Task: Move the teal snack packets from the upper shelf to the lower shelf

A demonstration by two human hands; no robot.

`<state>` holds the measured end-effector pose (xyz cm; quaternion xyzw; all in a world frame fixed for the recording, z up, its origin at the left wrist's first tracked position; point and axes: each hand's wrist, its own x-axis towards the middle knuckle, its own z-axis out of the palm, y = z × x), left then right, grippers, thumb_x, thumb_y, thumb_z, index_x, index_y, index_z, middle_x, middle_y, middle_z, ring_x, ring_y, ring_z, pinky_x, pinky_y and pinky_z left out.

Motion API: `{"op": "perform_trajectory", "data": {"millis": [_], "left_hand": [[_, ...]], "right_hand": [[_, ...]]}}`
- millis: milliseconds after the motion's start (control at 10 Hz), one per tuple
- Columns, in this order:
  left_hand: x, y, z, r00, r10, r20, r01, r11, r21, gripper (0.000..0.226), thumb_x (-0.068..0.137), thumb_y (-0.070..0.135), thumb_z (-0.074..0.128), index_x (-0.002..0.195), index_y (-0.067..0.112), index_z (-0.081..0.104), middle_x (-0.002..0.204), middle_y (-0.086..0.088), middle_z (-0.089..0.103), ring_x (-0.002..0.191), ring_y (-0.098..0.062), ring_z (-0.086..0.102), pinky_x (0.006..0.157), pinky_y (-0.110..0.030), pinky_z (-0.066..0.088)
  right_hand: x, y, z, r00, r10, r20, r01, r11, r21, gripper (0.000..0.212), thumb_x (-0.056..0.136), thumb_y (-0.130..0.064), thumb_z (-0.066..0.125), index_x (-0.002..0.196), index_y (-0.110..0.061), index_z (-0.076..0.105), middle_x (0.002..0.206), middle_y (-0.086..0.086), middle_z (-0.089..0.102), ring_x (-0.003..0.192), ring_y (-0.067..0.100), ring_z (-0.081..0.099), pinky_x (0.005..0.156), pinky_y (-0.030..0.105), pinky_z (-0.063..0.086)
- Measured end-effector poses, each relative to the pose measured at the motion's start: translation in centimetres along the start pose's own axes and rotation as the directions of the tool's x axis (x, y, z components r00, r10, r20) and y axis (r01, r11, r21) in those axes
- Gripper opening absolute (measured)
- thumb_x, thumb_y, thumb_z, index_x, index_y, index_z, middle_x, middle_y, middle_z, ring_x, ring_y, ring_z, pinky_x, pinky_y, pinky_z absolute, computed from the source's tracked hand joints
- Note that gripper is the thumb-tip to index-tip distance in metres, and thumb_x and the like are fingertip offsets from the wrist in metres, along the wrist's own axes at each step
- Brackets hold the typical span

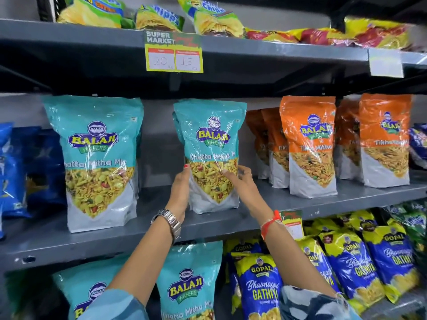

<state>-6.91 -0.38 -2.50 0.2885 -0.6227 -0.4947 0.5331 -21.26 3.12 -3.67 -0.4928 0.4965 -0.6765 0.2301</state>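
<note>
1. Both hands close on one teal packet (211, 155) standing upright on the upper shelf (323, 199). The left hand (181, 190) presses its left edge, thumb on the front; the right hand (242, 181) holds the right edge, fingertips on the clear window. Each grip is clamped on that packet.
2. The packet's base touches the shelf or sits just above it; which one cannot be told.
3. A metal watch (169, 221) circles the left wrist, and a red thread band (271, 224) circles the right.
4. Another teal packet stands close behind the held one, only its left edge showing.
5. A second teal packet (98, 162) stands upright to the left on the same shelf, well apart from the held one.
6. Orange packets (309, 146) stand in rows to the right; blue packets (13, 169) stand at the far left.
7. On the lower shelf, two teal packets (188, 282) stand below the arms, with blue-and-yellow packets (261, 287) beside them on the right.
8. A price tag (174, 53) hangs from the top shelf edge.
</note>
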Motion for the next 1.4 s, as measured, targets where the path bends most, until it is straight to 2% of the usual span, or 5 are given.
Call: {"op": "perform_trajectory", "data": {"millis": [100,300,500,800,1400], "left_hand": [[0.1,-0.1,-0.6,0.994,0.052,-0.099,-0.050,0.999,0.019,0.042,0.091,0.042,0.034,0.124,0.017,0.040,0.132,-0.006,0.047,0.099,-0.012,0.048,0.097,-0.039,0.040],[-1.2,1.4,-4.9,0.812,0.462,-0.357,-0.473,0.879,0.063,0.025,0.088,0.016,0.047,0.112,0.017,0.054,0.121,-0.006,0.053,0.099,-0.015,0.056,0.079,-0.031,0.053],[-1.2,4.1,-13.7,0.444,0.535,-0.719,-0.570,0.787,0.234,0.020,0.076,0.017,0.048,0.090,0.028,0.058,0.093,-0.001,0.050,0.071,-0.017,0.044,0.066,-0.025,0.039],[-1.6,2.7,-19.9,0.914,-0.031,-0.405,0.022,0.999,-0.026,0.057,0.092,0.049,0.022,0.133,0.015,0.040,0.120,0.006,0.043,0.111,-0.014,0.044,0.098,-0.030,0.035],[-2.3,1.6,-20.7,0.911,0.029,-0.410,0.022,0.993,0.119,0.066,0.086,0.058,0.027,0.140,0.020,0.026,0.150,-0.005,0.031,0.134,-0.023,0.034,0.114,-0.047,0.025]], "right_hand": [[-0.9,-0.6,0.8,0.978,-0.158,-0.136,0.156,0.987,-0.025,0.034,0.085,-0.027,0.062,0.109,-0.023,0.039,0.117,0.004,0.055,0.093,0.008,0.054,0.069,0.005,0.043],[-3.4,-2.5,6.6,0.776,-0.520,-0.356,0.499,0.852,-0.158,0.032,0.079,-0.017,0.056,0.111,-0.018,0.056,0.113,0.007,0.061,0.107,0.022,0.056,0.094,0.035,0.046],[-4.2,-3.4,14.7,0.916,-0.394,0.075,0.396,0.918,-0.014,0.046,0.081,-0.011,0.064,0.124,-0.014,0.046,0.114,0.004,0.055,0.103,0.011,0.050,0.086,0.025,0.043],[-5.0,-2.1,20.2,0.906,-0.133,0.401,0.141,0.990,0.010,0.066,0.088,-0.022,0.059,0.140,-0.007,0.022,0.133,-0.002,0.041,0.129,0.017,0.039,0.106,0.030,0.033],[-6.1,-3.7,18.5,0.986,-0.146,0.086,0.134,0.982,0.131,0.054,0.087,-0.021,0.059,0.134,-0.013,0.034,0.131,0.011,0.046,0.122,0.021,0.044,0.096,0.026,0.032]]}}
